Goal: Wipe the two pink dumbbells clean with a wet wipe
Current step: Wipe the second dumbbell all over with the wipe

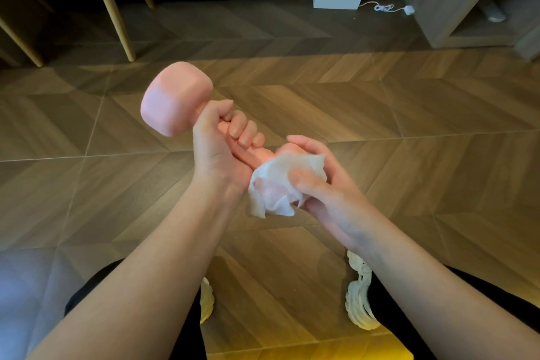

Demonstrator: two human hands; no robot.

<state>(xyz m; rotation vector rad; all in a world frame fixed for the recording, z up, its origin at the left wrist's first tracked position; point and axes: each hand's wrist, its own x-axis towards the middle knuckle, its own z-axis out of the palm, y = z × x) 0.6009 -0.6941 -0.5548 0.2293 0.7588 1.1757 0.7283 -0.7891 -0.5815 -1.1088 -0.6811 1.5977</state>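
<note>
Pink dumbbell (175,99) mid-wipe: our left hand (222,140) grips its handle, our right hand (324,184) clutches the wet wipe (274,193) over one head. The second (unseen) we judge pending.

Single head-worn view — aimed forward and down at the floor (380,114).
</note>
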